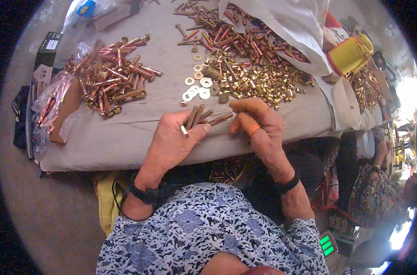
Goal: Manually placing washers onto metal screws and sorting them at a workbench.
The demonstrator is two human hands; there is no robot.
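Observation:
Near the table's front edge, my left hand (171, 140) is closed round several brass-coloured bolts (197, 115). Their threaded shanks fan out between thumb and fingers, and one points toward my right hand. My right hand (265, 128) wears orange finger covers. Its thumb and forefinger are curled but apart, close to the tip of that bolt, with nothing visible between them. Just beyond the hands lie flat washers (205, 82) and a heap of small golden sleeves or nuts (263, 78). Loose bolts (236, 41) are piled behind them.
A heap of bolts fitted with parts (114, 75) lies at the left, beside an opened cardboard box (66, 110) with plastic. White sacking (286, 27), a yellow container (348, 55) and a pale tub (346, 103) stand at the right. Another person (375, 192) sits at the far right.

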